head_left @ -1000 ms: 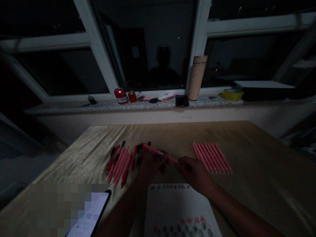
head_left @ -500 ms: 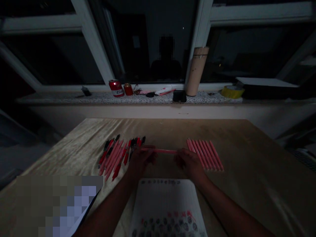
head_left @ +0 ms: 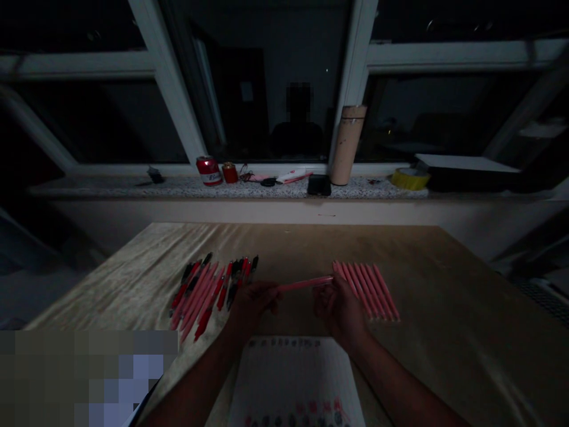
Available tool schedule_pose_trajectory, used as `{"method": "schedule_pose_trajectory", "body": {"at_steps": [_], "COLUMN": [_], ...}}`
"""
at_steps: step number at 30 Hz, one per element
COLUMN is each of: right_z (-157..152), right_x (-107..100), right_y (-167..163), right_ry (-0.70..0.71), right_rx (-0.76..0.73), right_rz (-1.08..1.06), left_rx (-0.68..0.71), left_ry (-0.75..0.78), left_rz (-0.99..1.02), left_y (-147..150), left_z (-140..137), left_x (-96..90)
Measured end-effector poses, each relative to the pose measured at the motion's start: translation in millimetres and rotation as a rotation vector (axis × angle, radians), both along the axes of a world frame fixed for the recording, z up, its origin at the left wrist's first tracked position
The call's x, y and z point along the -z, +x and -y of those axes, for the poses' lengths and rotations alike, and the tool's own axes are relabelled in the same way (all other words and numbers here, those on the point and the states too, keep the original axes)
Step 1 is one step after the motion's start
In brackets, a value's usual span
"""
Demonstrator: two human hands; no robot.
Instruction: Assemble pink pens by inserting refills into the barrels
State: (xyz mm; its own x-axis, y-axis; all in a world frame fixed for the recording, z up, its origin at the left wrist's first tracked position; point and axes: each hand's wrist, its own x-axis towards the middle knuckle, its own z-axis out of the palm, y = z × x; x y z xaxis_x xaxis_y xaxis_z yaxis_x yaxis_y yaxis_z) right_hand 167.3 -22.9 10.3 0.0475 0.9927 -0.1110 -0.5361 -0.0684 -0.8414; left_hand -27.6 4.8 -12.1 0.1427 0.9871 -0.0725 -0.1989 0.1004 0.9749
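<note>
A pink pen (head_left: 304, 284) is stretched between my two hands above the table, its right end slightly higher. My left hand (head_left: 255, 302) pinches the left end. The fingers of my right hand (head_left: 341, 302) close on the other end, beside a row of several pink pens (head_left: 367, 290) lying parallel on the table. Left of my left hand lies a looser group of pink pens (head_left: 200, 296), with red pens (head_left: 205, 320) and black pens (head_left: 255, 264) among them. Below my hands is a lined notebook page (head_left: 296, 370) with dark and red marks.
Along the stone windowsill (head_left: 178, 188) behind the table (head_left: 284, 243) stand a red can (head_left: 208, 171), a small red-orange container (head_left: 230, 172), a tall tan cylinder (head_left: 348, 145), a yellow tape roll (head_left: 409, 178) and a dark box (head_left: 466, 173). A blurred-out patch covers the lower left.
The pink pen has gone from nearly level to tilted up at the right, and more of its left end is now covered by my left hand. The view has tipped slightly upward.
</note>
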Motion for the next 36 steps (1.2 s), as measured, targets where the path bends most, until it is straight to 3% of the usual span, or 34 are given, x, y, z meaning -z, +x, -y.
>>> {"method": "schedule_pose_trajectory", "body": {"at_steps": [3, 10, 18, 27, 36], "right_z": [5, 10, 6, 3, 5], "right_x": [-5, 2, 10, 15, 16], "right_y": [-2, 4, 5, 5, 5], "right_ry": [-0.156, -0.150, -0.150, -0.202, -0.125], "right_rx": [-0.119, -0.274, -0.229, -0.209, -0.246], "right_rz": [-0.346, -0.532, -0.574, -0.520, -0.526], "left_rx": [0.038, 0.077, 0.085, 0.108, 0.103], "left_ry": [0.046, 0.069, 0.085, 0.084, 0.040], "left_rz": [-0.066, -0.178, -0.149, 0.013, 0.048], "left_y": [1, 3, 5, 1, 1], "left_z": [1, -3, -4, -7, -8], "left_x": [-2.7, -5.5, -3.8, 6.6, 7.0]}}
